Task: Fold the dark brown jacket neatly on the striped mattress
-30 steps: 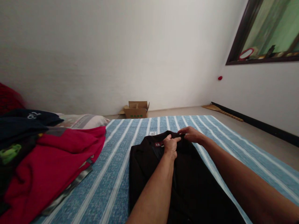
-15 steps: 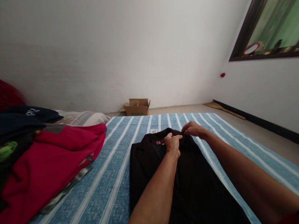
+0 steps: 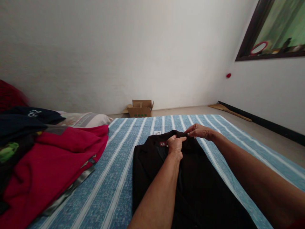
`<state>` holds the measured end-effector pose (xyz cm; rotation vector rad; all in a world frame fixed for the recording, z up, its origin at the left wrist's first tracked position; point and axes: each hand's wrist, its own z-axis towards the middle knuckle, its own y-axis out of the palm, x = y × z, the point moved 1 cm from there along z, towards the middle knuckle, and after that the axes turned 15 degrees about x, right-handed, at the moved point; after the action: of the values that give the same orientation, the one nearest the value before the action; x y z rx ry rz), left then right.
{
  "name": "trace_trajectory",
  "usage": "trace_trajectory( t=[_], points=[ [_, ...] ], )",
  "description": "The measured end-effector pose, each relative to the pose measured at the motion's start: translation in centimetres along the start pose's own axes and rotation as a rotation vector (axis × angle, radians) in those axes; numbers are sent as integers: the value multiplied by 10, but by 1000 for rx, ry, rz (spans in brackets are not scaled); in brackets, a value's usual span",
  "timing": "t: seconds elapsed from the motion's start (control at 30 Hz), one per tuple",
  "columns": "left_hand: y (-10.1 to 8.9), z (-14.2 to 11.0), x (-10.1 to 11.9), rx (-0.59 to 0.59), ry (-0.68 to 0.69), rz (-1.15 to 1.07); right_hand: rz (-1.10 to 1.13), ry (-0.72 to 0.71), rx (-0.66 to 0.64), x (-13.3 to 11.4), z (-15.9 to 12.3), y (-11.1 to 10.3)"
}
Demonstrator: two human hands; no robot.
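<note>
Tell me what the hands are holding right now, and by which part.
Both hands pinch the black garment at its far top edge, by the collar: the left hand beside the red label, the right hand just right of it.

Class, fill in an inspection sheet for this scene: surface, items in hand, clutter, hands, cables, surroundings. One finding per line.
Surface: blue striped mattress, laid on the floor.
Items in hand: black garment lying flat, red label at its collar.
Clutter: red garment and dark clothes piled at the left, over a pale pillow.
Hands: left hand and right hand both pinch the collar edge, close together.
Cables: nothing seen.
Surroundings: white wall, open cardboard box, dark-framed window, broom by the wall.
</note>
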<state>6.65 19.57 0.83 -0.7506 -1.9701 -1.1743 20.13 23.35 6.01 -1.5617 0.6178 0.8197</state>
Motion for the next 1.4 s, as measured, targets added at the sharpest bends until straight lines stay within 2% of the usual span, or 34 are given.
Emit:
trace_trajectory(
  t=[0.57, 0.9, 1.4],
  points=[
    [-3, 5, -3, 2, -6, 61, -6, -39, 9, 7, 2, 5],
    [-3, 4, -2, -50, -5, 53, -22, -75, 84, 6, -1, 3],
    [-2, -1, 0, -47, 27, 62, 130, -27, 55, 20, 5, 11]
  ],
)
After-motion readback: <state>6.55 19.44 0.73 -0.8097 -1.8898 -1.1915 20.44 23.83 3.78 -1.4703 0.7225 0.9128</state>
